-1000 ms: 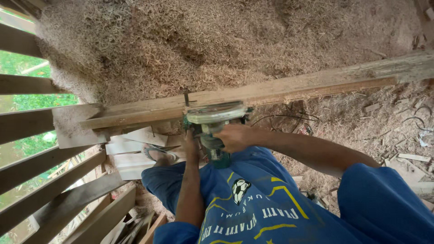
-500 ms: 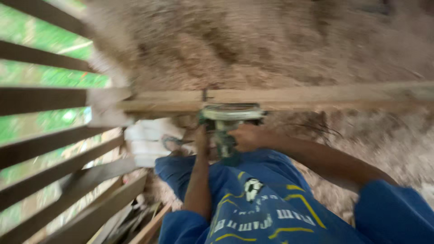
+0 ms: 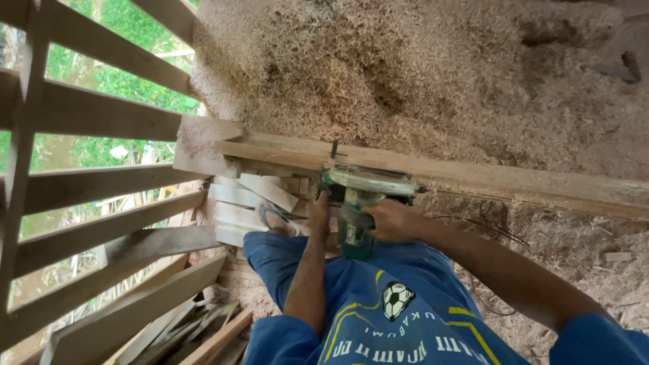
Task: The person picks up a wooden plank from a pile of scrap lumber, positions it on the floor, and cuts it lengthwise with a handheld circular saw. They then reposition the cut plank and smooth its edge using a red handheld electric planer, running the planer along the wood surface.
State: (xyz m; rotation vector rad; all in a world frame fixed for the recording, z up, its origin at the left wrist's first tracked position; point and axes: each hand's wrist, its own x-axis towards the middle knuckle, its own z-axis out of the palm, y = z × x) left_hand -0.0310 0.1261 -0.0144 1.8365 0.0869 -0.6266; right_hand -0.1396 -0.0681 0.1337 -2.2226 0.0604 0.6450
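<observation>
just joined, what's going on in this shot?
A person in a blue shirt is working a green handheld circular saw along a long wooden plank that lies across a floor heaped with sawdust. The right hand grips the saw's handle; the left hand sits beside the saw body at the plank's near edge, though exactly what it holds is unclear. Offcuts of pale wood are stacked under the plank's left end, next to a slatted wooden wall.
</observation>
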